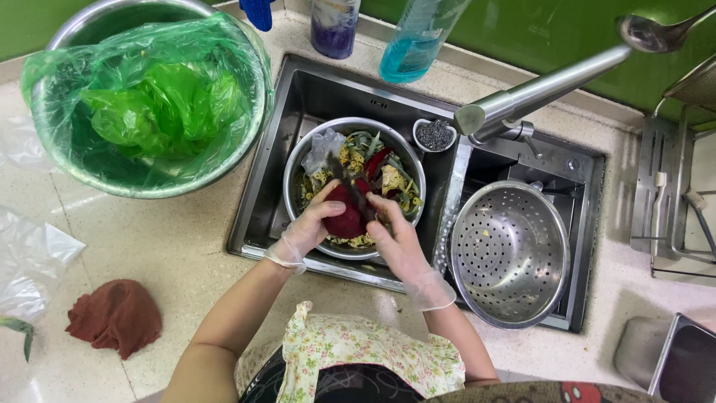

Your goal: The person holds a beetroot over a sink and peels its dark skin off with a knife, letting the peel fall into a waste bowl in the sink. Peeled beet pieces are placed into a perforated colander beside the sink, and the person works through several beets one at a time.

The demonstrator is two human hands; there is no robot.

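Note:
My left hand (309, 227), in a clear plastic glove, grips a dark red beetroot (347, 216) over a steel bowl (298, 160) that stands in the left basin of the sink. My right hand (395, 235), also gloved, holds a dark peeler (350, 186) whose blade lies against the beetroot's top. The bowl holds yellow-green vegetable peelings, red scraps and a crumpled clear plastic piece (322, 148).
A steel colander (511, 254) sits in the right basin under the long faucet (537, 93). A large bowl lined with green plastic bag (149, 104) stands on the counter at left. A brown cloth (115, 317) lies on the counter. Bottles (414, 37) stand behind the sink.

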